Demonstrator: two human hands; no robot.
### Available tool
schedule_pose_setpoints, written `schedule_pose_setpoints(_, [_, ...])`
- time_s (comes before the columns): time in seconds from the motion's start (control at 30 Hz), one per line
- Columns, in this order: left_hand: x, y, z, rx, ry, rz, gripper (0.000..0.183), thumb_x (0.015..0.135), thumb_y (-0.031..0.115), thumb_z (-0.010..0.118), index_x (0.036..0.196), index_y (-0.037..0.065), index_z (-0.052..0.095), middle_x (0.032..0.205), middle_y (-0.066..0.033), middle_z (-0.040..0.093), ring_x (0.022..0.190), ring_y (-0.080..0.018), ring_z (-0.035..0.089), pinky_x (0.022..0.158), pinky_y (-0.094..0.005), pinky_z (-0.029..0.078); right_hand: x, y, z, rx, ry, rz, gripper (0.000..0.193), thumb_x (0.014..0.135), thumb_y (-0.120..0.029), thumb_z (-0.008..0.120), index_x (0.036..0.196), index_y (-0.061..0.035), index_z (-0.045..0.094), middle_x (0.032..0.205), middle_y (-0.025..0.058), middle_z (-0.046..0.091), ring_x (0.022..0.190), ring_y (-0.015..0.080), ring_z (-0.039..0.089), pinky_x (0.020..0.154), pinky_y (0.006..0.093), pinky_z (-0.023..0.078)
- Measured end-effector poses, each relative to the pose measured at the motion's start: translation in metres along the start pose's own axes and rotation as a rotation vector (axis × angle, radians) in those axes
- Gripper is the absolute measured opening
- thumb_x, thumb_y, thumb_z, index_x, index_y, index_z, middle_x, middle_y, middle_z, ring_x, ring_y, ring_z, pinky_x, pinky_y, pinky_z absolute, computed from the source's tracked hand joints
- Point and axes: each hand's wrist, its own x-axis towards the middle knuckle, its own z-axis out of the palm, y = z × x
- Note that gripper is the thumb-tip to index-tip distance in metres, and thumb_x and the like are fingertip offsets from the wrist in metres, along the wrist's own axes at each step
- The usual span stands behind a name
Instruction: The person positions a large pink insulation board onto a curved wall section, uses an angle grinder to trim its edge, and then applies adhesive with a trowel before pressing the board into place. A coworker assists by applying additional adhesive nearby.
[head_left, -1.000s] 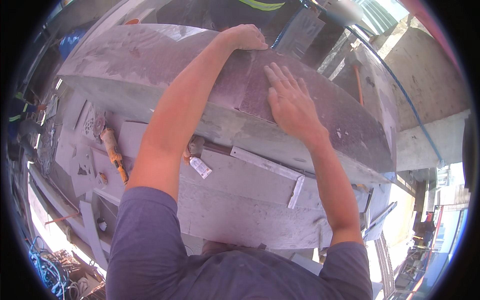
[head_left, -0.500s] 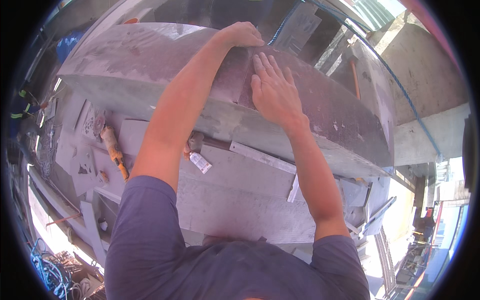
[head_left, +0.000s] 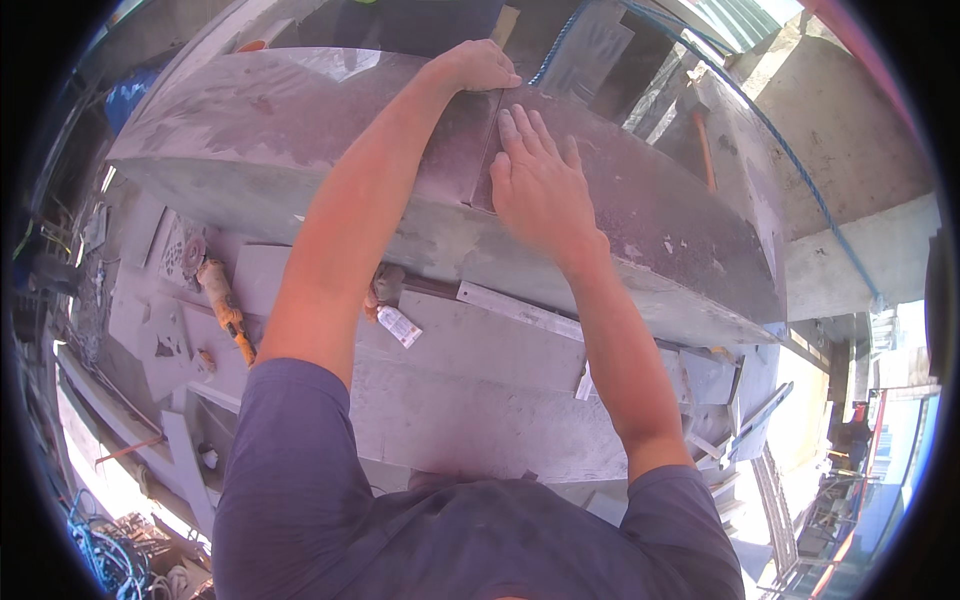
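Note:
A long dark stone-like slab (head_left: 650,200) with a pale front face lies across the view ahead of me. A thin seam (head_left: 485,160) crosses its top between my hands. My right hand (head_left: 545,190) lies flat on the top just right of this seam, fingers stretched forward and slightly apart. At the far edge, left of the seam's far end, my left hand (head_left: 475,66) is closed with its fingers curled. Its fingertips are partly hidden, so what they grip cannot be made out. Grey dust coats my right fingers.
Below the slab, on a dusty grey surface (head_left: 480,400), lie an angle grinder (head_left: 222,300) with an orange body, a white tube (head_left: 400,326) and a metal square (head_left: 520,310). A blue rope (head_left: 800,175) hangs at the right. Tangled blue cord (head_left: 95,545) sits lower left.
Both hands keep nearly the same place on the slab while the view shifts slightly. A person at the far left, in clothing with bright stripes, has moved and shows less clearly.

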Motion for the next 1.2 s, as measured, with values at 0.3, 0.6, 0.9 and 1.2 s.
schedule_pose_setpoints(0.3, [0.009, -0.006, -0.005, -0.010, -0.102, -0.004, 0.040, 0.100, 0.038, 0.075, 0.127, 0.010, 0.083, 0.131, -0.0136, 0.079, 0.128, -0.0330, 0.069, 0.112, -0.0453, 0.051, 0.004, 0.005, 0.006, 0.000, -0.051, 0.006, 0.064, 0.110, -0.029, 0.037, 0.167, 0.0010, 0.041, 0.176, 0.0185, 0.039, 0.165, 0.0336, 0.032, 0.134, 0.0626, 0.024])
schedule_pose_setpoints(0.6, [0.017, -0.013, -0.021, -0.064, -0.242, 0.025, 0.035, 0.100, 0.030, 0.075, 0.129, 0.013, 0.082, 0.131, -0.0095, 0.078, 0.127, -0.0283, 0.067, 0.113, -0.0432, 0.047, 0.000, 0.005, 0.002, -0.014, -0.055, 0.000, 0.061, 0.112, -0.029, 0.037, 0.168, -0.0034, 0.040, 0.175, 0.0172, 0.040, 0.165, 0.0319, 0.033, 0.134, 0.0597, 0.024])
schedule_pose_setpoints(0.9, [0.004, -0.014, -0.026, -0.103, -0.228, 0.025, 0.035, 0.097, 0.027, 0.077, 0.127, 0.010, 0.082, 0.121, -0.0070, 0.080, 0.115, -0.0231, 0.069, 0.106, -0.0396, 0.051, 0.024, -0.006, -0.069, 0.114, 0.141, 0.057, 0.063, 0.112, -0.030, 0.038, 0.167, 0.0007, 0.042, 0.175, 0.0192, 0.040, 0.165, 0.0342, 0.034, 0.133, 0.0608, 0.025])
schedule_pose_setpoints(1.2, [0.022, -0.030, -0.007, -0.263, -0.244, 0.146, 0.028, 0.099, 0.015, 0.073, 0.120, -0.002, 0.080, 0.116, -0.0116, 0.080, 0.113, -0.0202, 0.071, 0.102, -0.0353, 0.054, 0.002, 0.003, 0.020, 0.128, 0.091, 0.061, 0.061, 0.112, -0.030, 0.038, 0.162, 0.0035, 0.047, 0.172, 0.0217, 0.045, 0.163, 0.0352, 0.037, 0.133, 0.0627, 0.025])
